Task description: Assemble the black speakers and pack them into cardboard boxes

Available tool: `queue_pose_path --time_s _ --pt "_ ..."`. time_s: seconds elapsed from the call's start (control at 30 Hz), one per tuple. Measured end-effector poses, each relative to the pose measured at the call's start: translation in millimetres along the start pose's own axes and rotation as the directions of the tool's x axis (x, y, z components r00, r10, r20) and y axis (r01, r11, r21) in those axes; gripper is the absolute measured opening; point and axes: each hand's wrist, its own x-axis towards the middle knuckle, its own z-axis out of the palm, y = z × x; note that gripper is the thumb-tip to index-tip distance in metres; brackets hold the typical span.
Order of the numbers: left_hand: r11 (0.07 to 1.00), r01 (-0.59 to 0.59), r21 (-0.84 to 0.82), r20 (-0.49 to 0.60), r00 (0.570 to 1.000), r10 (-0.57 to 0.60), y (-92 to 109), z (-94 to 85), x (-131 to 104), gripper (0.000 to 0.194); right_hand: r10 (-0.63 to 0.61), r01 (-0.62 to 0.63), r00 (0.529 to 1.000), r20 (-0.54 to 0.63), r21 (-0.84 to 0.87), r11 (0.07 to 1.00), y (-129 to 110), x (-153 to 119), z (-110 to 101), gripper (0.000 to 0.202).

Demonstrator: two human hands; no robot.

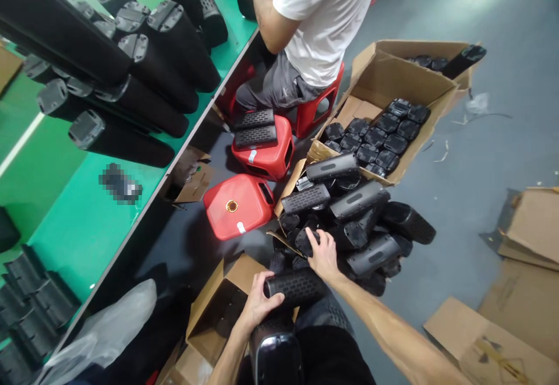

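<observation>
My left hand (261, 303) is closed around the end of a black housing with a slotted grille (297, 288), held above my lap. My right hand (324, 252) reaches into a pile of similar black housings, its fingers apart at the end of one housing (304, 242). Whether those fingertips touch it, I cannot tell. Around that hand lie more pieces, among them a smooth grey-black housing (360, 200) and a grilled one (305, 198). Below my left hand, another black housing with a glossy end (277, 356) points towards me.
Red stools (239, 207) stand ahead, one bearing two housings. Beyond the pile is a carton (410, 73) packed with black units. A seated person (323, 18) works at the green table (105, 222), where several tall housings stand. Another open box (209, 297) sits beside my left arm.
</observation>
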Motion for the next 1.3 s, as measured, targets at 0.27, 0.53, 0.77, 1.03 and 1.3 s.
queue_pose_path --time_s 0.27,0.53,0.77,1.03,1.3 --pt "1.000 -0.006 -0.004 0.015 1.000 0.006 -1 -1.5 2 0.060 -0.016 0.016 0.997 -0.080 0.007 1.000 2 -12 11 0.093" --pt "1.000 0.001 0.026 0.007 1.000 -0.001 -6 -2.9 4 0.061 -0.099 0.107 0.991 -0.087 0.083 0.991 -6 12 19 0.100" --pt "0.999 0.027 0.041 0.014 1.000 -0.027 -7 -4.1 7 0.061 -0.036 0.049 0.990 -0.135 0.094 0.994 17 15 11 0.093" --pt "1.000 0.010 0.018 0.048 0.999 -0.011 -1 -3.7 12 0.060 0.001 0.000 0.995 -0.098 0.009 1.000 14 -22 13 0.091" --pt "1.000 0.001 0.021 0.033 0.999 -0.002 -3 -0.4 10 0.062 -0.038 0.041 0.994 0.107 -0.027 0.999 -37 55 21 0.098"
